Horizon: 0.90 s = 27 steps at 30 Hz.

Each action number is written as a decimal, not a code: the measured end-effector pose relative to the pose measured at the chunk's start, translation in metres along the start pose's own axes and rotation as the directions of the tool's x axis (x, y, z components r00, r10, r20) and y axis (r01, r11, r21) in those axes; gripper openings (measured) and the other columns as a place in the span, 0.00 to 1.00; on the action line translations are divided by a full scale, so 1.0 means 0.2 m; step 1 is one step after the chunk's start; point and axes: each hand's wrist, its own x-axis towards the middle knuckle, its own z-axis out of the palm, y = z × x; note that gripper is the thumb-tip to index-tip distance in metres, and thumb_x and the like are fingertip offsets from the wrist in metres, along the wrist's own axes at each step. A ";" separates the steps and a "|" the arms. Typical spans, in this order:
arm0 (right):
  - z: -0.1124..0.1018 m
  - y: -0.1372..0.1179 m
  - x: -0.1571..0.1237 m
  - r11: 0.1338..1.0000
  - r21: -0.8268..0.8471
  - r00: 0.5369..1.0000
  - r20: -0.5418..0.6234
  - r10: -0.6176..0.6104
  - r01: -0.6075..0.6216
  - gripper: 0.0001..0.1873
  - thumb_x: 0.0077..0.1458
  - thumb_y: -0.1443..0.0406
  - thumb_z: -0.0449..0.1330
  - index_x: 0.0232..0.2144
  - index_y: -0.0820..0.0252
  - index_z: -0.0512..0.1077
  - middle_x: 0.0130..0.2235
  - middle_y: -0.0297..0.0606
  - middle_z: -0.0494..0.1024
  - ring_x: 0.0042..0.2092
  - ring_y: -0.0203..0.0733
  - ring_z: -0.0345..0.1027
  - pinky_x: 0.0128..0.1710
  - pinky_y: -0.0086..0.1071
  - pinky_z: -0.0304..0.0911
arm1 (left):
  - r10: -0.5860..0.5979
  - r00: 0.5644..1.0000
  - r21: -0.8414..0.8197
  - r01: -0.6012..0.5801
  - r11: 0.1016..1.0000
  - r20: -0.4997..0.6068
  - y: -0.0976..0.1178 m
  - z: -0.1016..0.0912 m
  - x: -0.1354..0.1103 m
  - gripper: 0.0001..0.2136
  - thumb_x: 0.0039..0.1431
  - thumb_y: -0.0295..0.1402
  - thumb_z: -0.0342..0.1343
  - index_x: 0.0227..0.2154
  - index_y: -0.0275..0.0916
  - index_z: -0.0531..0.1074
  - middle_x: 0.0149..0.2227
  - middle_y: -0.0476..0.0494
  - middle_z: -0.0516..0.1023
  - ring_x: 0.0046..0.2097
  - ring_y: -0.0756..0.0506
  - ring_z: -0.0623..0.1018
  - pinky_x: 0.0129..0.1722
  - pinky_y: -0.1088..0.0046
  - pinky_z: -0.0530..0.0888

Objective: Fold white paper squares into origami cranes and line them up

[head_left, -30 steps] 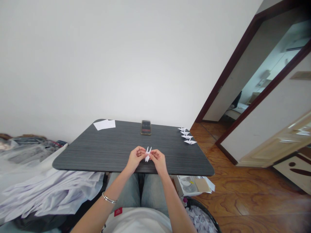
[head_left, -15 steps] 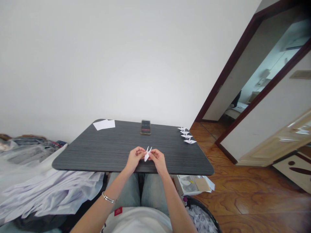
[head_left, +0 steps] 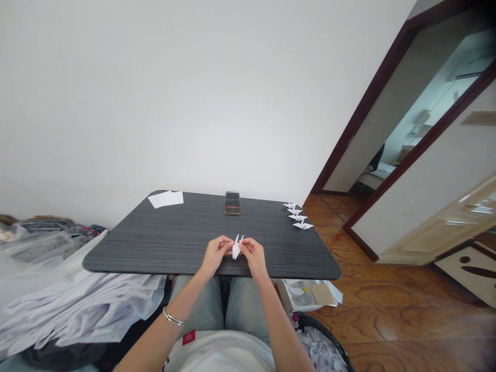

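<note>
Together, left hand (head_left: pixel 214 256) and right hand (head_left: pixel 253 257) fingers clamp a paper crane (head_left: pixel 236 249) above a grey table (head_left: pixel 155 243) beside wooden flooring (head_left: pixel 387 310).

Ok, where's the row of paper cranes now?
In the head view, the four origami cranes sit in a row along the far right edge of the dark wood-grain table, beyond the right hand and right of a small framed stand.

I count four origami cranes (head_left: pixel 298 215) at one o'clock, a fifth crane (head_left: pixel 236 251) at twelve between one left hand (head_left: pixel 216 256) and one right hand (head_left: pixel 253 257).
</note>
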 end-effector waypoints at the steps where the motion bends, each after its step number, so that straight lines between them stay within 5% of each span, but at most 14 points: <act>1: 0.00 0.00 0.00 1.000 0.001 1.000 -0.009 -0.003 0.003 0.06 0.44 0.64 0.61 0.26 0.60 0.70 0.26 0.34 0.75 0.27 0.37 0.67 0.28 0.30 0.62 | 0.003 1.000 0.002 -0.003 1.000 0.004 0.00 0.00 0.00 0.08 0.46 0.35 0.58 0.25 0.34 0.70 0.24 0.47 0.77 0.28 0.48 0.77 0.31 0.73 0.74; 27: -0.01 0.00 -0.01 0.999 0.040 0.998 -0.062 -0.008 0.010 0.05 0.44 0.64 0.61 0.26 0.60 0.70 0.26 0.34 0.75 0.28 0.38 0.68 0.30 0.31 0.63 | 0.042 0.997 0.048 -0.045 0.998 0.064 0.01 0.01 -0.02 0.09 0.42 0.31 0.62 0.27 0.32 0.70 0.26 0.44 0.77 0.29 0.48 0.77 0.31 0.73 0.74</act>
